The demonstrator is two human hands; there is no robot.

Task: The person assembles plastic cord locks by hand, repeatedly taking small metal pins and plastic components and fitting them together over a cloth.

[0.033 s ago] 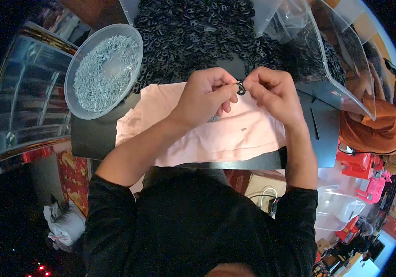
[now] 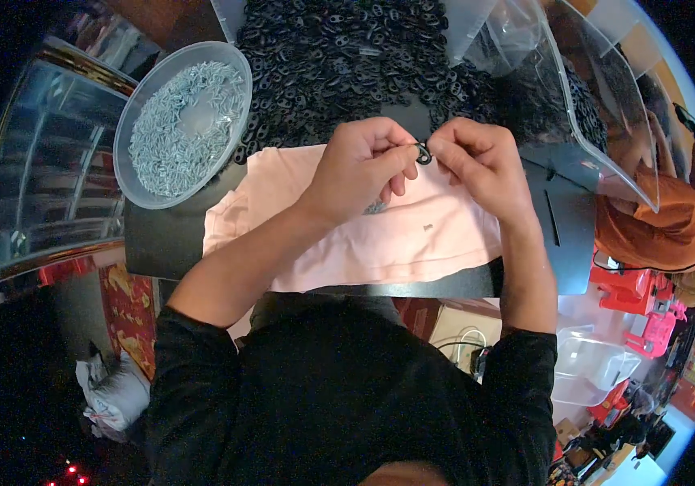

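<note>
Above a pink cloth [image 2: 323, 251], my hands meet at a small black two-holed oval piece [image 2: 423, 154]. My left hand [image 2: 367, 166] pinches it between thumb and index finger, the other fingers curled below. From the other side, my right hand [image 2: 481, 166] has its thumb and index fingertips pressed together at the piece's edge; anything smaller between them is hidden. Partly behind my left fingers, some small grey metal pins [image 2: 376, 207] lie on the cloth. A small brownish mark [image 2: 427, 228] shows on the fabric nearer me.
A round clear tub [image 2: 124, 166] of small silvery pins stands at the left. Beyond my hands spreads a large heap of black two-holed pieces [image 2: 347, 73]. A clear plastic bin [image 2: 570, 105] lies at the right, near a thin black stick [image 2: 553, 217] on the dark table [image 2: 161, 243].
The black piece has turned very slightly between my fingertips. Both hands and arms hold nearly the same position.
</note>
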